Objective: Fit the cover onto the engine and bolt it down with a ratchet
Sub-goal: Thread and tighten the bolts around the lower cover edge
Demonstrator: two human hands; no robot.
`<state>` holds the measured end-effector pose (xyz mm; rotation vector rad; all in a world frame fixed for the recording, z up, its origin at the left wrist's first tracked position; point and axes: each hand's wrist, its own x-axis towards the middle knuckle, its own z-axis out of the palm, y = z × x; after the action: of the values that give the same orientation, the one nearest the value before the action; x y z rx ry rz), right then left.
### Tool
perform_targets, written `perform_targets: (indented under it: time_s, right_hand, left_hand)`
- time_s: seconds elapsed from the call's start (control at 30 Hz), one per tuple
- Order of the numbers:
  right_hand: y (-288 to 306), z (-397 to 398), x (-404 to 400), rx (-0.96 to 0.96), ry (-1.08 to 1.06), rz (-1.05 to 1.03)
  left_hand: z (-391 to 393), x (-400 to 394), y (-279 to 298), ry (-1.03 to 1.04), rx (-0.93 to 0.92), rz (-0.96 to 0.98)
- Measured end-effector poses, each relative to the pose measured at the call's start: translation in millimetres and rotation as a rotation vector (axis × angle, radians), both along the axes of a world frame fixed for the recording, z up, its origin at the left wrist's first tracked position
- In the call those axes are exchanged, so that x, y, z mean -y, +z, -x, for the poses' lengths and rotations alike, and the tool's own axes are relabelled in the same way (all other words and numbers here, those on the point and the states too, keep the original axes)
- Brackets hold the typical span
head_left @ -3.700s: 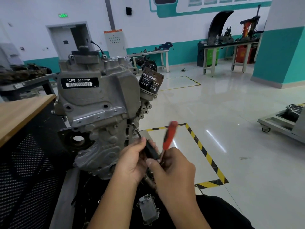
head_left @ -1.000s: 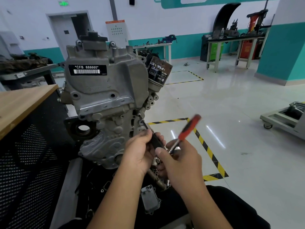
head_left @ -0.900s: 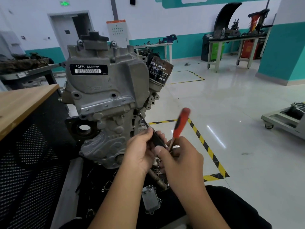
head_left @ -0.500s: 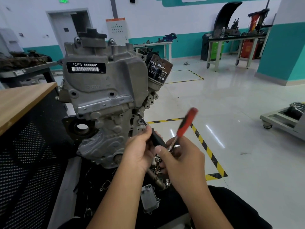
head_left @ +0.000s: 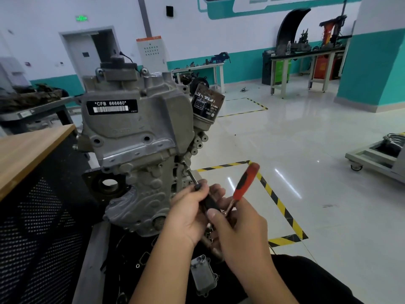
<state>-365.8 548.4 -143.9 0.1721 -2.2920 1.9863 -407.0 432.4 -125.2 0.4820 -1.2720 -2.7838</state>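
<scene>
The left hand point(head_left: 188, 213) pinches the ratchet's point(head_left: 245, 183) black extension point(head_left: 208, 201) to steady its tip on a bolt point(head_left: 183, 161) at the engine's point(head_left: 135, 137) four o'clock edge, where the cover point(head_left: 131, 119) sits, while the right hand point(head_left: 238, 229) grips the handle, angled to one o'clock for swinging.

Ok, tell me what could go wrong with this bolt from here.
1. The extension meets the bolt at a slant; the bit could slip and round it.
2. The left hand grips the extension close to the engine; a slip could knock knuckles.
3. The right hand holds the ratchet low, giving weak control.
</scene>
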Motion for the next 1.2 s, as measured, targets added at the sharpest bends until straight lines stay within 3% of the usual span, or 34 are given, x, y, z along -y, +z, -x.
perform_targets:
  time_s: [0.03, 0.13, 0.17, 0.2, 0.23, 0.33, 0.37, 0.4, 0.43, 0.53, 0.57, 0.6, 0.63, 0.7, 0.77, 0.8, 0.83, 0.93, 0.97, 1.0, 1.07, 1.2]
  right_hand:
    - [3.9, -0.9, 0.3, 0.109, 0.025, 0.196]
    - [17.5, -1.9, -1.8, 0.695, 0.252, 1.092]
    - [19.0, -0.8, -4.2, 0.783, 0.262, 1.202]
    - [19.0, 0.1, -4.5, 0.775, 0.251, 1.169]
    - [16.2, 0.8, -4.6, 0.670, 0.233, 0.988]
    - [5.6, 0.4, -4.4, 0.100, 0.048, 0.155]
    - [3.7, 1.7, -3.4, -0.003, 0.023, 0.009]
    - [4.0, 0.1, -1.2, -0.008, 0.018, 0.023]
    - [6.4, -1.5, 0.0, 0.097, 0.059, 0.238]
    - [20.2, -3.8, 0.5, 0.717, 0.323, 1.175]
    - [20.5, -2.2, -0.8, 0.806, 0.315, 1.283]
    - [18.4, -0.8, -0.9, 0.784, 0.276, 1.206]
    - [14.5, 0.3, -0.6, 0.662, 0.228, 0.958]
    - [6.0, 2.0, -4.4, 0.274, 0.046, 0.341]
    - [3.1, 5.7, -6.9, 0.007, -0.018, 0.035]
    - [4.4, 4.9, -5.9, 0.005, -0.003, 0.071]
    - [9.1, 2.5, -5.1, 0.111, 0.041, 0.254]
    - [22.5, 0.1, -5.1, 0.717, 0.260, 1.139]
    - [24.5, 1.5, -7.0, 0.856, 0.266, 1.350]
    - [25.5, 1.8, -7.3, 0.900, 0.253, 1.417]
    - [21.3, -0.3, -2.7, 0.778, 0.227, 1.182]
    - [13.8, 2.0, -5.6, 0.220, 0.053, 0.357]
  left_hand:
    - [-0.9, 1.7, -0.2, -0.013, 0.004, 0.002]
    - [-6.4, 9.3, 1.4, -0.105, -0.001, -0.060]
    - [-7.4, 11.8, 0.5, -0.111, -0.020, -0.051]
    - [-7.8, 13.4, -1.5, -0.095, -0.026, -0.006]
    - [-7.8, 13.0, -3.6, -0.071, -0.020, 0.051]
    - [-5.1, 8.6, -5.5, -0.005, 0.008, 0.102]
    - [-4.6, 8.2, -5.5, 0.005, 0.003, 0.082]
    - [-4.9, 8.9, -4.9, 0.001, -0.003, 0.048]
    - [-5.5, 10.1, -3.6, -0.013, -0.003, 0.015]
    - [-7.2, 13.5, -1.7, -0.068, -0.016, 0.012]
    - [-7.0, 14.7, -2.5, -0.062, -0.023, 0.047]
    - [-6.3, 14.4, -3.1, -0.043, -0.023, 0.091]
    - [-5.7, 13.0, -4.4, -0.014, -0.013, 0.123]
    - [-5.9, 7.7, -6.2, 0.029, -0.001, 0.135]
    - [-7.3, 4.3, -4.4, 0.065, -0.002, 0.115]
    - [-7.1, 3.8, -3.4, 0.074, 0.001, 0.104]
    - [-6.3, 3.9, -2.5, 0.077, 0.008, 0.097]
    - [-3.9, 8.5, 0.1, 0.044, 0.004, 0.044]
    - [-3.2, 10.2, -0.2, 0.034, -0.006, 0.025]
    - [-1.7, 11.3, -1.1, 0.031, -0.010, 0.031]
    - [-1.3, 12.3, -4.1, 0.050, 0.003, 0.083]
    - [0.7, 7.8, -4.9, 0.114, 0.033, 0.126]
